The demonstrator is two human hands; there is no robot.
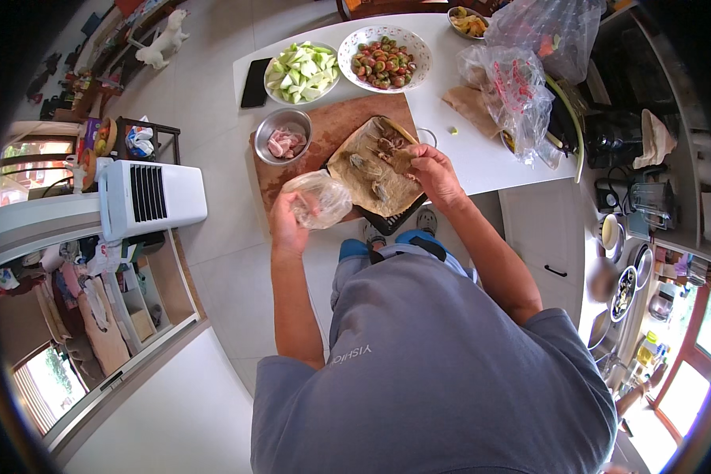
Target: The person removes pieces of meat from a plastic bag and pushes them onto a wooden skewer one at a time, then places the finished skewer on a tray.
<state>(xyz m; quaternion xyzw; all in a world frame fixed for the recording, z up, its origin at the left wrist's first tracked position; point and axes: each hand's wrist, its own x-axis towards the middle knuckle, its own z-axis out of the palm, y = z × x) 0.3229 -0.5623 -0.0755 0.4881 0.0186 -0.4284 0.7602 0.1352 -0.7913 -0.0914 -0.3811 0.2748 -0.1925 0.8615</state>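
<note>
My left hand (289,222) grips a crumpled clear plastic bag (327,204) in front of the cutting board. The fingertips of my right hand (439,178) pinch a small brown piece (400,160), whose kind I cannot tell. That hand is over the right side of a brown paper liner (355,139), which sits in a black slotted tray (394,222). Several dark and greyish dried-looking bits lie on the liner. The tray rests partly on a wooden cutting board (361,106). Left of it, a steel bowl (260,145) holds pale pink raw meat (286,142).
Behind the board stand a bowl of cut green pieces (302,72), a patterned bowl of halved tomatoes (385,62) and a black phone (256,83). Plastic bags (512,89) and an eggplant (560,118) crowd the white table's (450,160) right end. A white dog (163,41) stands far left.
</note>
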